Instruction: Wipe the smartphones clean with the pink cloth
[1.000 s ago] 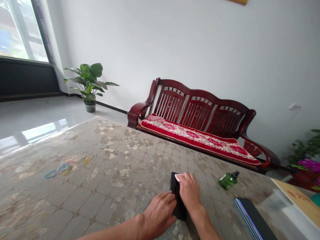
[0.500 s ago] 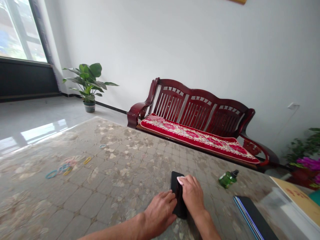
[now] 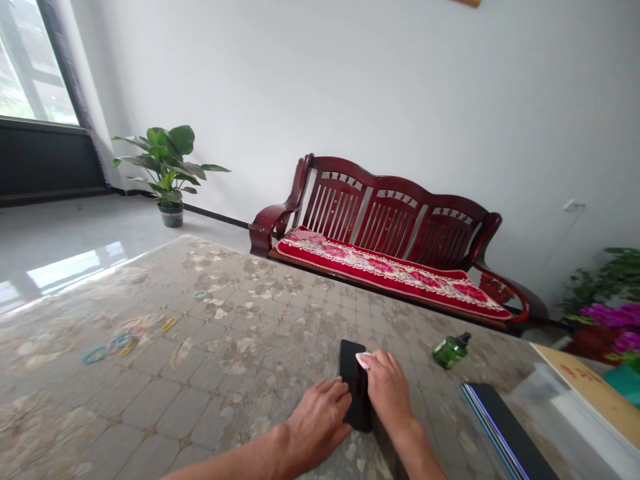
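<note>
A black phone (image 3: 356,393) lies flat on the patterned tablecloth (image 3: 240,373), near the bottom centre. Against its left edge rests my left hand (image 3: 323,413), fingers together and slightly bent over the edge. My right hand (image 3: 387,387) is closed on a small white cloth (image 3: 364,361), which touches the upper right part of the phone. The palm side of my right hand is hidden.
A green bottle (image 3: 451,351) stands right of my hands, with dark folders (image 3: 507,427) and a yellow-topped box (image 3: 590,387) beyond. Coloured bands (image 3: 125,341) lie at left. Behind the table is a red wooden bench (image 3: 390,213).
The whole view has shifted slightly, with the plant, bench and bottle now further left. My hands stay at the phone, and the cloth remains near its upper right edge.
</note>
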